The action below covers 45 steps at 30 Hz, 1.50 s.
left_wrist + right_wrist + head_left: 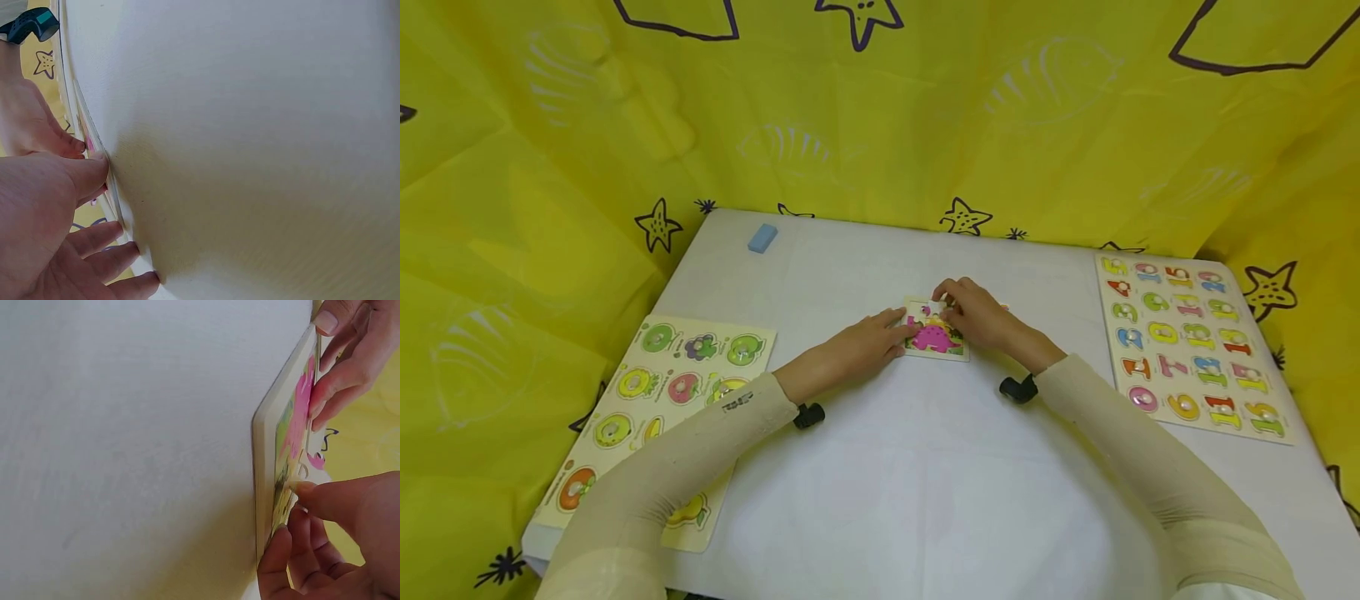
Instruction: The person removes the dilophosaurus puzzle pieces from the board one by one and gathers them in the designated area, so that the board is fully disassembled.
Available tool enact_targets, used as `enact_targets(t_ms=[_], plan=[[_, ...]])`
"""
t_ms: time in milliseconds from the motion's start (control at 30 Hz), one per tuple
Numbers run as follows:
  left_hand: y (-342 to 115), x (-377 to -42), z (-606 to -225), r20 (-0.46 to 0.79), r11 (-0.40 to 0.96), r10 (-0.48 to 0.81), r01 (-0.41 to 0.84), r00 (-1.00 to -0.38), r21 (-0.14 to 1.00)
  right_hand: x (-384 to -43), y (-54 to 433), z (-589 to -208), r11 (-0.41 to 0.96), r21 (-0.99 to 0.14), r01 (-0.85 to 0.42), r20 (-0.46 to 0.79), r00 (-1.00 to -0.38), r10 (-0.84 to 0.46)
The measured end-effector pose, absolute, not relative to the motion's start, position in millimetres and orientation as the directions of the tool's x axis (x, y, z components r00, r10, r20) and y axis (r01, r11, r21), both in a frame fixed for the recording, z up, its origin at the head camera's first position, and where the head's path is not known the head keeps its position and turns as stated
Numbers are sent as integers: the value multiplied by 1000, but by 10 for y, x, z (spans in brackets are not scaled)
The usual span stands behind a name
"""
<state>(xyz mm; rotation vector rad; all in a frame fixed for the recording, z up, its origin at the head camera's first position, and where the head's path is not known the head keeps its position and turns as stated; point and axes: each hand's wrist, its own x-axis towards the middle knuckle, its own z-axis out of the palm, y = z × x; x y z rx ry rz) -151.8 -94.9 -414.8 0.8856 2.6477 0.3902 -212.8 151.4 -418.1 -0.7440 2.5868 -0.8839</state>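
Note:
A small square dinosaur puzzle (934, 339) with a wooden-coloured border lies on the white table between both hands. Over its left side reaches the left hand (863, 343), thumb at the border in the left wrist view and fingers extended; in the right wrist view, its fingertips touch the pink part (300, 400). At the upper right side of the puzzle, the curled right hand (981, 317) pinches a puzzle piece (315, 461), pale with a pink patch and raised out of line with the picture. The fingers partly cover that piece. A yellow bit (1004, 307) shows just behind the right hand.
On the left, partly under the left sleeve, lies a fruit and vegetable peg board (752, 333). A number peg board (1195, 408) sits at the right. Near the table's back left corner is a blue block (763, 238). Yellow patterned cloth (880, 108) hangs behind the table.

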Motion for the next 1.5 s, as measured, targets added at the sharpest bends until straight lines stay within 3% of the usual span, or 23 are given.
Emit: enact_targets(t_ms=[267,933,1500], plan=[[-955,-1508,-4148,-204,769,619,533,-758,354,-2135,1548,-4189,629,-684,-368,-76,-823,-563],[-965,-1521,-4167,-202,766,621,533,-757,360,-2146,1643,-4064,638,-707,-305,-106,-846,-522],[-948,-1484,-4128,-215,772,610,512,-763,376,-2143,2614,-3858,707,-661,-249,-83,-913,-399]])
